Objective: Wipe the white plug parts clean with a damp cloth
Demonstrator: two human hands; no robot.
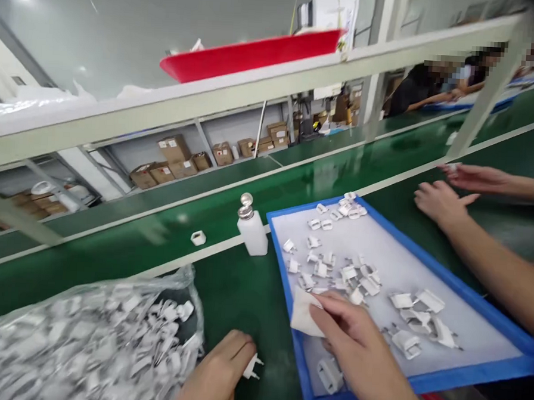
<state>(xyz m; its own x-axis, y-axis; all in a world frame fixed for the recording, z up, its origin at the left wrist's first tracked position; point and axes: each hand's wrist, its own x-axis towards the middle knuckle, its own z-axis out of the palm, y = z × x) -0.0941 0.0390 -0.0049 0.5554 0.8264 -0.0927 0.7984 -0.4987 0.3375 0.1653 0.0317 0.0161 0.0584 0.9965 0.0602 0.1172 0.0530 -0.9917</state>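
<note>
I have the left hand [220,367] low over the dark green surface [226,293], its fingers closed on a white plastic plug with two thin pins [252,366]. The pins point away to the right, and most of the plug's body is hidden from me behind the hand. My right hand [360,339] is over the left side of a large rectangular tray with a blue rim and white base [463,380], thumb and fingers clamped on a folded white cloth [304,312]; I cannot tell whether anything else sits beneath that grip.

Inside the tray I see loose white plugs and casings [370,280], in a scatter toward the far end and a cluster at the near right. To the left of my left hand, a clear plastic bag [199,319] lies open, heaped with many small white plastic parts [89,346]. Just beyond the tray's left edge, a white square-shouldered bottle with a silver top [254,235] stands upright, its lid raised. One white hollow casing [198,238] lies farther off on the glossy green strip.

At the right, a co-worker's two hands [443,203] reach in beside the tray, the farther one with a small white piece at its fingers. Above, a long red tray [256,55] rests on the pale overhead shelf [218,102]
</note>
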